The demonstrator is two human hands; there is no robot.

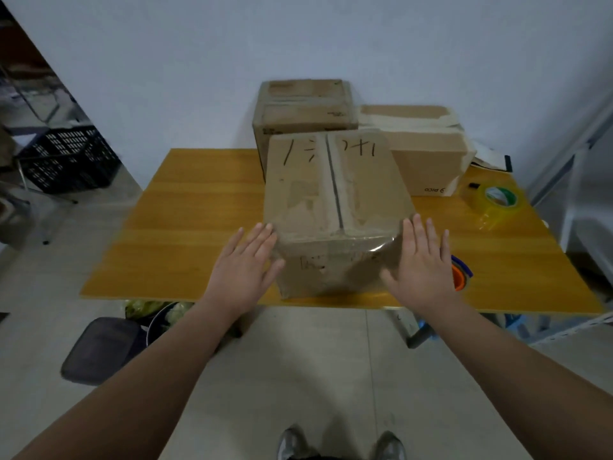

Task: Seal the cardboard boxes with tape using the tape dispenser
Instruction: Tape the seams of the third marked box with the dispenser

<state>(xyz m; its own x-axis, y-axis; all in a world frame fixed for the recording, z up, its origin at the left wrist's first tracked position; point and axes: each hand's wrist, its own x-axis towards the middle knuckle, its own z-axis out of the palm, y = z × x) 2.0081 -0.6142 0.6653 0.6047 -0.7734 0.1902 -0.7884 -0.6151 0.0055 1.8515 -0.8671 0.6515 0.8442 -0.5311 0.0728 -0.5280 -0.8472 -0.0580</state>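
The big brown cardboard box (335,194) with the long crack down the middle of its top sits at the near edge of the yellow wooden table (199,227), right in front of me. My left hand (245,263) lies flat on its left near corner and my right hand (418,260) lies flat on its right near corner. All the fingers are straight and hold nothing; they just press the box from both sides. A shiny bit of clear tape goes round the near top edge, but the middle crack looks dark and open, so I think this step is setting the box straight before taping. Next I think one hand must let go and pick up the orange and blue tape dispenser (461,275), which peeks out just behind my right hand. Then the tape has to start at one end of the crack and run along it. Black pen marks are on the top and front, but I cannot read them. Behind it are two more brown boxes; the right one (428,161) says "PICO", upside down.
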